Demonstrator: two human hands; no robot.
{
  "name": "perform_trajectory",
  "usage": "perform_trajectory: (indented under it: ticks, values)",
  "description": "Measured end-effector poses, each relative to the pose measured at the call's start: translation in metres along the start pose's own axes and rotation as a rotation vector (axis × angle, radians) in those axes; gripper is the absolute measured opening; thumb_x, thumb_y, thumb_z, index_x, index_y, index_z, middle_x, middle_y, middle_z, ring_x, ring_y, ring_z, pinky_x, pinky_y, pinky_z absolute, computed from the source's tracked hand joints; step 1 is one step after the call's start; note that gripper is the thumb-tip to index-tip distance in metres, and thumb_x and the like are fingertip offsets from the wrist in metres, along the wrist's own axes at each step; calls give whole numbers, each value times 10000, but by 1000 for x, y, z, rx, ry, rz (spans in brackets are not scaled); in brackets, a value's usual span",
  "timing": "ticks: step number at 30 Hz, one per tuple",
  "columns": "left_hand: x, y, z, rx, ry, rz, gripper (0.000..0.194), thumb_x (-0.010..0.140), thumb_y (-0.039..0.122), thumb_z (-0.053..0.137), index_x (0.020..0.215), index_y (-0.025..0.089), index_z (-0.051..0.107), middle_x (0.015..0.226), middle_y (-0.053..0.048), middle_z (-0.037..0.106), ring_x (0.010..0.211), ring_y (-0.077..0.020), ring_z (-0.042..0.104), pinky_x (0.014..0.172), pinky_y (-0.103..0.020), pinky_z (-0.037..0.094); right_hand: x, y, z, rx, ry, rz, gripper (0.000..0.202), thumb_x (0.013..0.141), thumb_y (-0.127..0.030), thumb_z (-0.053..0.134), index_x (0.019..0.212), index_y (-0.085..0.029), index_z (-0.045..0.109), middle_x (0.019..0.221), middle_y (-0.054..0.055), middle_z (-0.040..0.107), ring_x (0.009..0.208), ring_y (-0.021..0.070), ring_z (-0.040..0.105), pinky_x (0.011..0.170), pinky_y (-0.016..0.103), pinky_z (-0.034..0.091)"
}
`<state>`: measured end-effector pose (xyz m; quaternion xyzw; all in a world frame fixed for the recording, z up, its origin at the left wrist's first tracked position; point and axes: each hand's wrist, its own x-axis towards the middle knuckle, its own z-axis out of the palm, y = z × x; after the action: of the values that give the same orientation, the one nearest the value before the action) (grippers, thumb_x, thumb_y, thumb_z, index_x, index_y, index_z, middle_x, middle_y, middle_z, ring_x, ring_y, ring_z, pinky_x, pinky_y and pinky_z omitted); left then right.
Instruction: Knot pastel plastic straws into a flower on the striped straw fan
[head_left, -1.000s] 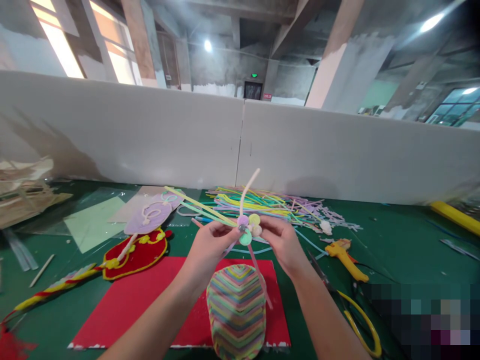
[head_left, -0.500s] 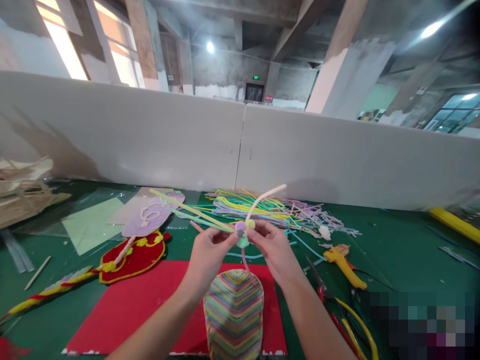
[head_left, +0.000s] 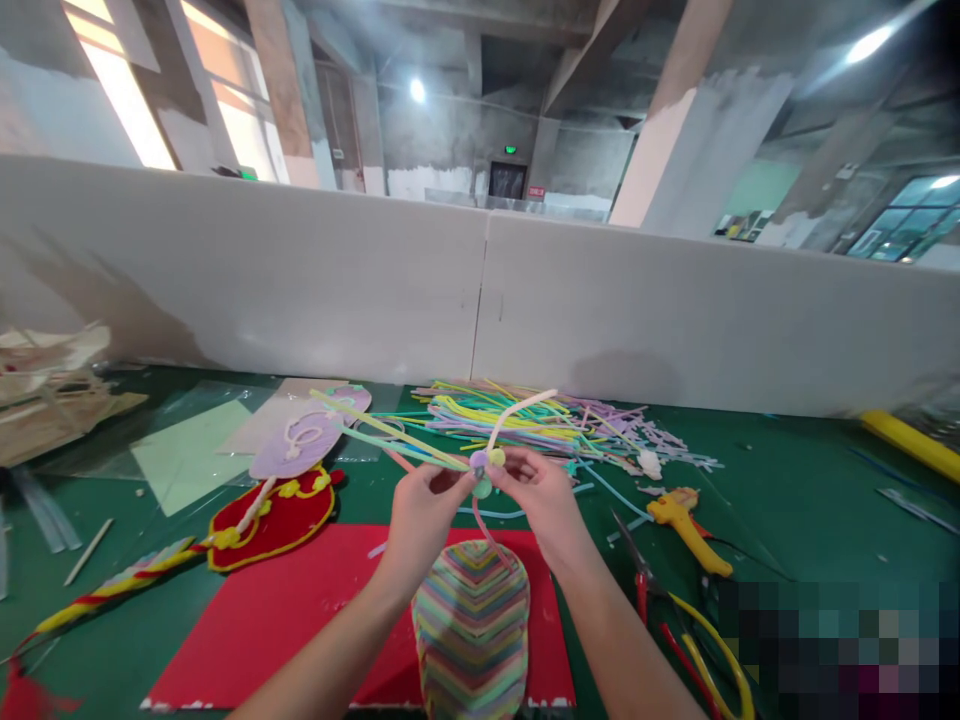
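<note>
Red board [head_left: 277, 615], striped oval [head_left: 472, 635] on it
Left hand [head_left: 424, 508] and right hand [head_left: 538, 500], fingers pinched narrow, hold a flower [head_left: 481, 472] above the board's far edge — uneven pressure could bend it; the dangling pink stem [head_left: 481, 522] could snag if the hands drop.

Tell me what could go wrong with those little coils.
The left hand and right hand pinch the small coil cluster between them, so it might slip or get squashed. The long yellow strands could catch on the purple piece beyond. The pink strand, hanging toward the striped oval, might snag.
</note>
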<state>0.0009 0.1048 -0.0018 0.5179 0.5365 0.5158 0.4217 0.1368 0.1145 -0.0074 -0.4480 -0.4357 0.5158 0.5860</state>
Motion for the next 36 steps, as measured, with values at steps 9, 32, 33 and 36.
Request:
perform_trajectory:
  ticks: [9,32,33,36]
  values:
    - [14,-8,-2,-116,-179,-66,263,619,388,685,710,145,642,741,-58,710,750,-222,650,688,-302,497,3,8,-3,-21,106,-30,286,547,-294,772,764,-165,637,728,37,680,702,187,638,669,320,523]
    - [-8,3,6,44,-249,-53,155,592,295,669,623,147,635,585,-27,641,575,-170,581,560,-250,441,-36,2,-22,54,23,157,337,575,-349,762,844,-154,709,755,42,690,713,184,620,733,319,496]
    - [-8,5,6,39,-272,-39,160,611,306,655,624,148,632,576,-21,630,567,-163,570,552,-242,430,-37,1,-22,66,35,165,334,575,-347,761,841,-151,708,738,38,685,702,178,616,726,314,495]
    - [-8,11,5,40,-379,12,215,701,345,573,629,150,627,541,0,586,534,-134,524,533,-223,397,-39,-2,-24,67,63,174,318,587,-344,754,825,-141,703,696,28,670,670,162,605,697,294,488]
